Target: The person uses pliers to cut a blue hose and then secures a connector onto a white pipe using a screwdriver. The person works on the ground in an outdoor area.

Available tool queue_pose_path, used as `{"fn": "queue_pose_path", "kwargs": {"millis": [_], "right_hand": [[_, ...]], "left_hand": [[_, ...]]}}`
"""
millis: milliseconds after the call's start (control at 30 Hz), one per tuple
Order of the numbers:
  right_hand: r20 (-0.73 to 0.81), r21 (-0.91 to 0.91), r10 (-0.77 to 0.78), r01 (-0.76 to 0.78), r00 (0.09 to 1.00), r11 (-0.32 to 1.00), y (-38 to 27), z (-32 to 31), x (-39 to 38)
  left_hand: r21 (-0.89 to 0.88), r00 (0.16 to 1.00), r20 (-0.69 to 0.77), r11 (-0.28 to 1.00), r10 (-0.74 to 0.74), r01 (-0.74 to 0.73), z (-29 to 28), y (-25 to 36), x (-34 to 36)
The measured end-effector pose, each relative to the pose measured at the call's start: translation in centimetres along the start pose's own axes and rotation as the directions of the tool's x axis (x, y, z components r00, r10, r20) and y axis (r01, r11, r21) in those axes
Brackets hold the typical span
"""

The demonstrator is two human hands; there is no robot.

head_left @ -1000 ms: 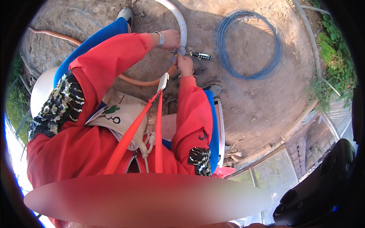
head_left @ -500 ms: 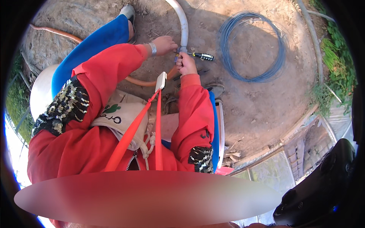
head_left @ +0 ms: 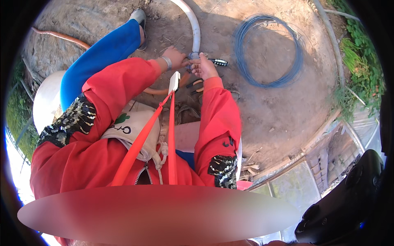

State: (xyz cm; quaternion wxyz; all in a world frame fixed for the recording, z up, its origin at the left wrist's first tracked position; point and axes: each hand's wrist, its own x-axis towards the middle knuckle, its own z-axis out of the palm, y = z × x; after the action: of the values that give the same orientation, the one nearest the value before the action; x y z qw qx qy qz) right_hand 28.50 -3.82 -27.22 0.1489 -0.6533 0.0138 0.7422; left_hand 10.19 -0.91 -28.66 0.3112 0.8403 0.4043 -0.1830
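Note:
A white hose (head_left: 191, 21) and an orange hose (head_left: 157, 91) meet at a grey-blue joint (head_left: 194, 55) between my hands. At the joint's left side, my left hand (head_left: 175, 58) has its fingers bent and drawn together; whatever they hold is too small to make out. My right hand (head_left: 205, 68) reaches across the joint's near side with its fingers stretched toward the left fingertips. Just beyond it is a screwdriver (head_left: 219, 62) with a black and yellow handle, its tip hidden by the hand. Dark-handled pliers (head_left: 197, 85) lie below my right wrist.
A coil of blue-grey wire (head_left: 237, 51) lies on the dirt ground to the right. A white phone-like device (head_left: 174, 82) hangs from an orange strap before my chest. Plants (head_left: 361, 69) and a pale pole (head_left: 337, 53) border the right side.
My right hand has loosened from a fist, its fingers now extended toward the left hand. My left hand has lowered slightly toward the joint. The pliers show more clearly.

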Motion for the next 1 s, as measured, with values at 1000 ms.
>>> {"fn": "queue_pose_path", "kwargs": {"millis": [1000], "right_hand": [[-0.143,0.478,-0.424,0.438,0.894,0.762,11.4,14.2,-15.6]], "left_hand": [[-0.347,0.895,-0.435,0.936,-0.1,-0.064,-12.6,3.1,-16.9]]}}
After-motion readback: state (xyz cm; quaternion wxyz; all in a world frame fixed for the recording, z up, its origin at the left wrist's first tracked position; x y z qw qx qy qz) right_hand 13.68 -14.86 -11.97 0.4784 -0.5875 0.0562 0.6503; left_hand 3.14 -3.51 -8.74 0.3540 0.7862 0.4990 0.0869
